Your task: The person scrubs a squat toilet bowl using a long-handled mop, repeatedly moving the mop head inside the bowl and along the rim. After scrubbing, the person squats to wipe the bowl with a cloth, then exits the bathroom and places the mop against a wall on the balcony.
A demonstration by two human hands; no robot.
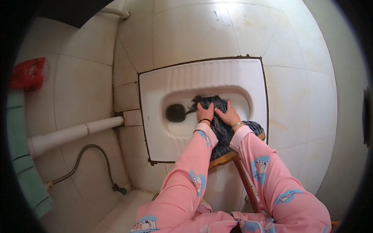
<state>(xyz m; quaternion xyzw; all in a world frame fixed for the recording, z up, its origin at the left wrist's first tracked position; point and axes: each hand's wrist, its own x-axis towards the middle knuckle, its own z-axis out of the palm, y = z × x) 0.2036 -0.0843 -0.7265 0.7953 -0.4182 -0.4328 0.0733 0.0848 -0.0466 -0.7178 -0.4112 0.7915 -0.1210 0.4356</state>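
A dark grey, shaggy piece of fabric (222,135) is draped over a wooden stool (223,160), and its far end hangs into the basin of a white ceramic squat toilet (156,96). My left hand (205,113), with a dark bracelet at the wrist, grips the far end of the fabric. Just to its right, my right hand (230,116), wearing a metal bangle, holds the same part with thumb and index finger spread. Some fingertips are buried in the pile. Left of the fabric, a black round drain cover or opening (175,113) has a thin dark strip reaching toward the cloth.
A white pipe (78,134) runs along the left from a green slatted tank (18,125) to the wall base. Below it curves a braided hose (84,148). A red bag (29,75) sits atop the tank. Tiled walls (291,96) enclose the toilet.
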